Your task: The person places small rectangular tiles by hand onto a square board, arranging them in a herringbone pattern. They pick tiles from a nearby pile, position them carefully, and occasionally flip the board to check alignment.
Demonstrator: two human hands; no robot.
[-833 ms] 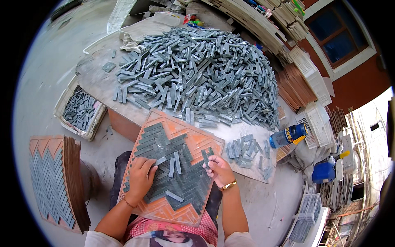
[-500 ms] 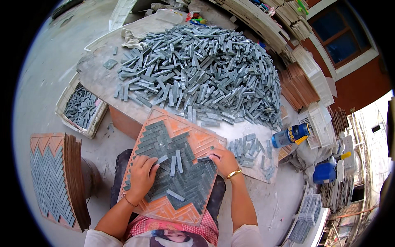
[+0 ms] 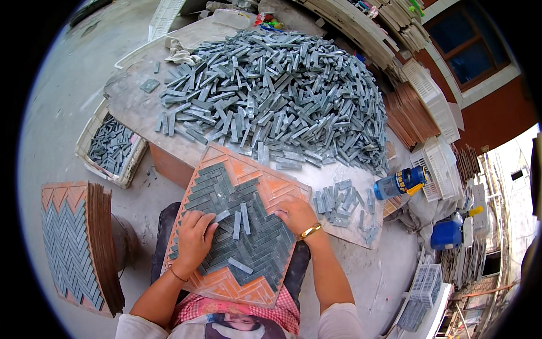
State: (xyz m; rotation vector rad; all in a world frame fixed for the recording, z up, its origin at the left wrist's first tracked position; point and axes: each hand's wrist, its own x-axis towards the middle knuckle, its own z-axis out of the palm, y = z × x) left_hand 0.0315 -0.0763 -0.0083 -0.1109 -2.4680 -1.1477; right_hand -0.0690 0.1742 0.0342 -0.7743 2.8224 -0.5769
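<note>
An orange herringbone tray [image 3: 243, 164] lies tilted across my lap, much of it filled with dark grey stone strips [image 3: 243, 251] set in a zigzag. My left hand [image 3: 195, 234] rests on its left part, with a short grey strip [image 3: 222, 216] pinched at the fingertips. Over the right part, my right hand [image 3: 298, 217] has its fingers bent together against the laid strips; whatever they hold is hidden. Between the hands, two loose strips [image 3: 241, 221] lie on the laid ones, and another loose strip [image 3: 240, 266] sits lower down.
Beyond the tray, a table [image 3: 135, 113] bears a large heap of grey strips [image 3: 276, 96]. A smaller scatter of strips [image 3: 339, 203] and a blue bottle [image 3: 401, 183] are at its right. A white crate of strips [image 3: 84, 150] and a stack of trays [image 3: 101, 248] stand left.
My right hand has shifted slightly left and inward over the tray, and the strip that showed at its fingertips is no longer distinct. My left hand has barely moved.
</note>
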